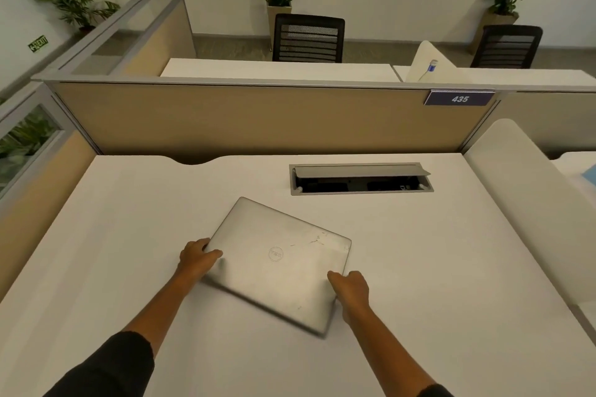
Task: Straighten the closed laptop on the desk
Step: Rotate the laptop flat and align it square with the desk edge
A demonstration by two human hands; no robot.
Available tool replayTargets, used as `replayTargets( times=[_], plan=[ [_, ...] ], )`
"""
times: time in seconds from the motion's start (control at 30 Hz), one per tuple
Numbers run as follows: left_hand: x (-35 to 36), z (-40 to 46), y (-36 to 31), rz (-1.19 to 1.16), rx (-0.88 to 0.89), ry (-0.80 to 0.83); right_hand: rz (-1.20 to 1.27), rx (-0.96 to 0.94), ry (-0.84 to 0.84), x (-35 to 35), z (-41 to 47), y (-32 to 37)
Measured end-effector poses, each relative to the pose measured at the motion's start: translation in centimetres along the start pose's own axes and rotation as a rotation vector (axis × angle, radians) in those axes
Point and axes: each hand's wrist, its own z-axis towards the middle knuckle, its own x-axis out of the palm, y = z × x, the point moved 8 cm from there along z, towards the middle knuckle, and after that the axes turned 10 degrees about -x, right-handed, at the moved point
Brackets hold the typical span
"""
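Note:
A closed silver laptop (277, 261) lies skewed on the white desk (129, 235), its far corner turned to the left and its near corner to the right. My left hand (196, 259) grips the laptop's left edge, thumb on the lid. On the laptop's right edge sits my right hand (350, 288), thumb on top and fingers curled under the side. The near edge of the laptop looks blurred.
An open cable box (361, 179) with a raised grey flap is set in the desk behind the laptop. Beige partition panels (258, 119) close the back and left. A white rounded divider (522, 203) borders the right side. Chairs and potted plants stand beyond.

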Motion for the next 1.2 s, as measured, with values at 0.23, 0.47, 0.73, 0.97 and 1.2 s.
replayTargets(
  times=[0.23, 0.47, 0.73, 0.97, 1.2],
  plan=[
    [0.9, 1.0, -2.4, -0.089, 0.010, 0.084, 0.162, 0.032, -0.051, 0.3, -0.5, -0.9],
    [1.6, 2.1, -3.8, -0.112, 0.013, 0.130, 0.174, 0.067, -0.079, 0.6, -0.2, -1.1],
    [2.2, 3.5, -4.3, -0.230, -0.082, 0.189, 0.214, 0.106, -0.105, 0.8, 0.6, -1.6],
    [2.8, 4.1, -4.8, -0.302, -0.132, 0.160, 0.229, 0.108, -0.130, 0.2, 1.4, -1.0],
    [3.9, 3.8, -3.7, -0.470, -0.182, 0.182, 0.191, 0.043, -0.142, -1.7, 3.8, 1.7]
  ],
)
